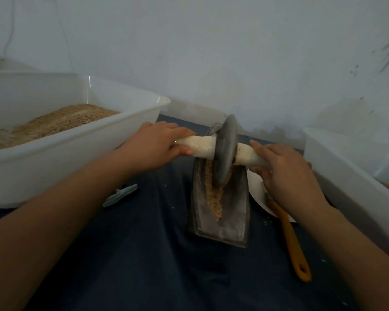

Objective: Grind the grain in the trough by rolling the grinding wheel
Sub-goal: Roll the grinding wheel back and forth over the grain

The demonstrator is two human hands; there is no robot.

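From the head camera, a dark metal trough [220,218] stands lengthwise on a dark blue cloth-covered worktop [133,254], its narrow channel holding crushed tan grain [217,202]. The grey grinding wheel [225,151] stands upright on edge in the far half of the channel, its rim down in the grain. A pale axle handle [200,146] passes through the wheel's centre. The left hand [157,145] is curled tight around the left end, and the right hand [283,173] is wrapped around the right end. To the left sits a white tub [81,153] of whole grain. Another white tub [346,171] is at the right. An orange-handled brush [292,239] lies right of the trough, its head on a white plate [257,189]. A pale green tool [120,195] lies near the left tub.
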